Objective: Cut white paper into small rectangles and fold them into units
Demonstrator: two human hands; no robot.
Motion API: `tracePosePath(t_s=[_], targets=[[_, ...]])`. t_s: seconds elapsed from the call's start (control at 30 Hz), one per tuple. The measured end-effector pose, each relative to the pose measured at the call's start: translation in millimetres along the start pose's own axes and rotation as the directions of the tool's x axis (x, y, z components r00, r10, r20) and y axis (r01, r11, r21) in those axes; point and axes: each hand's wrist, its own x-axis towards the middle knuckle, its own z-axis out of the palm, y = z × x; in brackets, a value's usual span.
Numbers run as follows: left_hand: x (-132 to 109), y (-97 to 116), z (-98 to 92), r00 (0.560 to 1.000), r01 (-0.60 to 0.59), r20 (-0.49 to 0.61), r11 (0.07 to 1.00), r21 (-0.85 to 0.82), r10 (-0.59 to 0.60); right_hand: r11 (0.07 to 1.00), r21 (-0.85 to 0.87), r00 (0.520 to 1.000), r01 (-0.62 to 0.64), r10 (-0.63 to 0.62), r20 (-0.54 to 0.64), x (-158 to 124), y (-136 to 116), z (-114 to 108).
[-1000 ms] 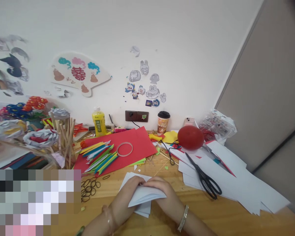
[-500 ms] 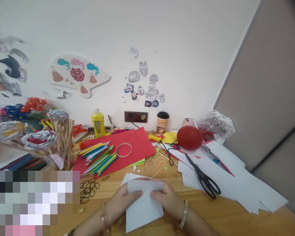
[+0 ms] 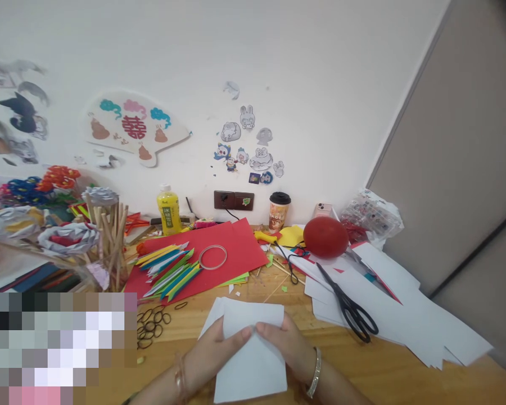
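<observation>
A sheet of white paper (image 3: 253,371) is held between my two hands at the front of the wooden table. My left hand (image 3: 223,344) grips its left side, thumb on the front face and the other fingers hidden behind. On the opposite side my right hand (image 3: 284,343) holds it the same way, and the two thumb tips nearly meet at the middle. Behind the held sheet, more white paper (image 3: 214,312) lies on the table. Black scissors (image 3: 348,304) rest to the right on several white sheets (image 3: 396,309).
Red paper (image 3: 240,247) bears coloured folded strips (image 3: 172,270) and a clear ring (image 3: 213,257). Dark rubber bands (image 3: 152,326) lie left. Behind stand a yellow bottle (image 3: 168,211), a lidded cup (image 3: 279,212) and a red rounded object (image 3: 326,237). Wooden sticks (image 3: 113,247) stand far left.
The held paper now faces me more fully and shows a larger surface. Both thumbs have moved closer together at its middle. The things on the table have stayed put.
</observation>
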Motion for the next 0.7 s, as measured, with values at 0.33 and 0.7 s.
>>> tracePosePath(t_s=[0.33, 0.7], targets=[[1, -1, 3.1, 0.955, -0.074, 0.290, 0.997, 0.021, 0.065, 0.981, -0.017, 0.946, 0.192, -0.190, -0.264, 6, -4, 3], [-6, 31, -21.2, 0.875, -0.429, 0.328, 0.255, 0.867, 0.356, 0.854, -0.458, 0.966, 0.246, -0.177, 0.188, 11, -20, -23]])
